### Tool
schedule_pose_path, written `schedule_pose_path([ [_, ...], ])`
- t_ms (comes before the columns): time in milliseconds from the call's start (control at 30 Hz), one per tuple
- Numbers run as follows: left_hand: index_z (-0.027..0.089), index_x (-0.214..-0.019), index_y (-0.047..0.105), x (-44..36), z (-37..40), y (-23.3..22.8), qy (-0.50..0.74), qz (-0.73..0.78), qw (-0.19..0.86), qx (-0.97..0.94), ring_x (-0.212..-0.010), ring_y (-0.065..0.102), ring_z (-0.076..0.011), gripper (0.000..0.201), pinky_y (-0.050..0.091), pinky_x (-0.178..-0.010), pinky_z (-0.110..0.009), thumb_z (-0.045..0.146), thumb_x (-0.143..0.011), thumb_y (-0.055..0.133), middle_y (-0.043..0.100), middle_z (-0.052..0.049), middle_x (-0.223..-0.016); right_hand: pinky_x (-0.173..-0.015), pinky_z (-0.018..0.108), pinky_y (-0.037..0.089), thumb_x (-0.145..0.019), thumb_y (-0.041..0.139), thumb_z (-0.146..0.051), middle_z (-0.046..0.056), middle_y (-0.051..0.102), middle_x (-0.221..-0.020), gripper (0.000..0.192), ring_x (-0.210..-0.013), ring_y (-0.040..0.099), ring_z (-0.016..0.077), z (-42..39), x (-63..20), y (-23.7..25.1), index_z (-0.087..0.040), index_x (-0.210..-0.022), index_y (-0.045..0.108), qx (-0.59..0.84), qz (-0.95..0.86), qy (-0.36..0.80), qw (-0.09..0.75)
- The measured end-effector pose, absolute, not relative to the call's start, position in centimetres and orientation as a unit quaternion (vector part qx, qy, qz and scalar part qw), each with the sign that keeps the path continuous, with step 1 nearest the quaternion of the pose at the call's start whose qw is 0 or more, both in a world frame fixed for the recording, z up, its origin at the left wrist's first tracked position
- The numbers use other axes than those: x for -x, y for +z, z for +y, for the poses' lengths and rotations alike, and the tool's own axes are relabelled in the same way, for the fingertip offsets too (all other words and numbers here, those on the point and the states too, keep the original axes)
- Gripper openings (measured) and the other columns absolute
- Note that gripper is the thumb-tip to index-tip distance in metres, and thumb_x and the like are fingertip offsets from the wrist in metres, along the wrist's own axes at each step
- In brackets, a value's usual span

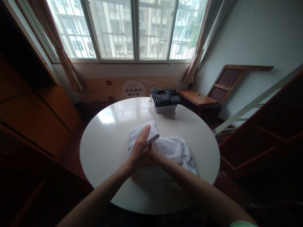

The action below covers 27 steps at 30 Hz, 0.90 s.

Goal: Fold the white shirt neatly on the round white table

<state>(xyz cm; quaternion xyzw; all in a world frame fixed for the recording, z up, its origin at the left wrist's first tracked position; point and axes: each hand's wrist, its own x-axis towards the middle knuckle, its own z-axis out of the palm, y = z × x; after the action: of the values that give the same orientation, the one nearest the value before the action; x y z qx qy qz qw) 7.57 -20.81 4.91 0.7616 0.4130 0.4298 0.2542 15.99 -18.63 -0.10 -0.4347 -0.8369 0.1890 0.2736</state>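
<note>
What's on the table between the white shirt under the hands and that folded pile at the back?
Nothing: the head view shows only bare table between the white shirt and the folded pile.

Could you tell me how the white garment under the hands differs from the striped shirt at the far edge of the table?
The white garment is plain and only partly folded, spread loosely; the striped shirt is dark with pale stripes and neatly folded. The left hand presses the white garment; the striped shirt sits untouched atop a stack. Both rest on the round table.

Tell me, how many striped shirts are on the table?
1 striped shirt, folded on top of the pile at the table's far edge. The layers beneath look white; more could be hidden.
</note>
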Motion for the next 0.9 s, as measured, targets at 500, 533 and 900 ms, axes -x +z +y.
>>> schedule_pose_path([
  [500,0.009,-0.142,0.029,-10.5,-22.5,2.3,0.176,0.403,0.116,-0.89,-0.14,0.017,-0.0301,0.066,0.022,-0.113,-0.048,0.015,-0.079,0.047,0.024,-0.017,-0.15,-0.098,0.04,0.045,-0.085,0.047,-0.041,0.01,0.062,-0.117,0.038,-0.108,0.059,0.02,-24.3,-29.6,7.9,-0.018,-0.112,0.061,0.557,-0.714,0.195,0.377],
  [533,0.01,-0.142,0.028,-10.4,-22.5,2.3,0.172,0.398,0.123,-0.893,-0.14,0.016,-0.0299,0.067,0.022,-0.113,-0.048,0.018,-0.079,0.048,0.023,-0.017,-0.15,-0.102,0.044,0.042,-0.084,0.048,-0.04,0.012,0.058,-0.123,0.042,-0.115,0.055,0.0225,-23.1,-29.7,6.3,-0.017,-0.117,0.058,0.587,-0.702,0.142,0.377],
  [900,0.015,-0.132,0.047,-2.1,-19.2,1.0,0.247,0.541,0.172,-0.786,-0.137,0.025,-0.0329,0.059,0.019,-0.111,-0.053,0.05,-0.085,0.046,0.033,-0.017,-0.146,-0.107,0.046,0.035,-0.083,0.042,-0.026,0.012,0.057,-0.125,0.04,-0.12,0.051,0.0224,-21.5,-29.1,-0.9,-0.017,-0.118,0.06,0.583,-0.771,0.093,0.24],
])
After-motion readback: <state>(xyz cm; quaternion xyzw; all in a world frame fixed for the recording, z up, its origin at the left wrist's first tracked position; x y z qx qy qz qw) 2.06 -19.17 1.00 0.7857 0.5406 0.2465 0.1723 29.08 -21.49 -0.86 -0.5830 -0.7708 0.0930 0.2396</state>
